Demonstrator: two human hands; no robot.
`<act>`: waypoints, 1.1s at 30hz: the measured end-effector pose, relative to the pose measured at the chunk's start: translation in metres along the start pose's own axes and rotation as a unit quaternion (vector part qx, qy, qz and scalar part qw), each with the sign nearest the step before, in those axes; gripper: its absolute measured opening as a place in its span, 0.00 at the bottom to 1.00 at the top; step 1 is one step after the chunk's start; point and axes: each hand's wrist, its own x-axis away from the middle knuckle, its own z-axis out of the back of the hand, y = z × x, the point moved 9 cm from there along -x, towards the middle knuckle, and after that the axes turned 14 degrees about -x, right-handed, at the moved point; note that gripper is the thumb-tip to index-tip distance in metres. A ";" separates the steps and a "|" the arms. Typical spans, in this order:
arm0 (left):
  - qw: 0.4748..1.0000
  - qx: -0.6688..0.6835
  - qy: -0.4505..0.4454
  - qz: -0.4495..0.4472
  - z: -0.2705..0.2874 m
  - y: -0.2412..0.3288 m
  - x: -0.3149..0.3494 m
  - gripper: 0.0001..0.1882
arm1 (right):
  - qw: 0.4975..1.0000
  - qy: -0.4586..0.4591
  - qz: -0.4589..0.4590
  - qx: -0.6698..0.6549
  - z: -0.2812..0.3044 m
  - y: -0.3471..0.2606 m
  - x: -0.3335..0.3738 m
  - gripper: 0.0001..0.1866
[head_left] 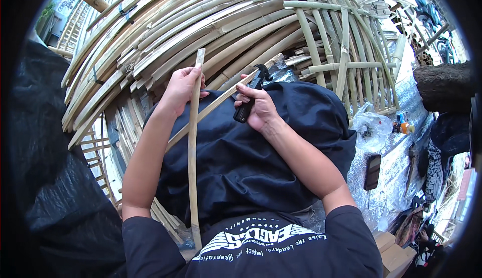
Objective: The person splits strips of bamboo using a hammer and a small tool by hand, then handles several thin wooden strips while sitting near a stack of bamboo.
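My left hand (185, 88) is closed around the upper part of a flat bamboo strip (194, 142), which runs almost upright down to my shirt. A black hand tool with a hooked, claw-like head (244, 111) is gripped in my right hand (259, 108), head pointing up and away. Another pale bamboo strip (216, 103) slants behind the first one, from lower left up to the fingers of my right hand. Whether those fingers also pinch it, I cannot tell. Dark cloth (226, 162) covers my lap beneath both hands.
Long split bamboo strips (170, 37) are piled in front, with a bamboo lattice (344, 42) at the far right. To the right lie a clear plastic bag (371, 127), an orange-labelled bottle (403, 128), a phone (372, 172) and a dark log (442, 87). Black sheeting (55, 177) hangs at left.
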 end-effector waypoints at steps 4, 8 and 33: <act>0.990 -0.117 -0.070 -0.024 -0.012 0.004 -0.004 0.18 | 0.999 -0.009 -0.019 -0.030 -0.002 0.001 -0.007 0.24; 0.985 -0.099 -0.135 0.043 -0.027 -0.009 0.007 0.17 | 1.000 -0.007 -0.026 -0.008 0.000 0.004 -0.007 0.25; 0.986 -0.107 -0.049 -0.114 -0.006 0.011 0.029 0.16 | 0.952 -0.026 0.017 0.304 -0.041 0.001 0.035 0.09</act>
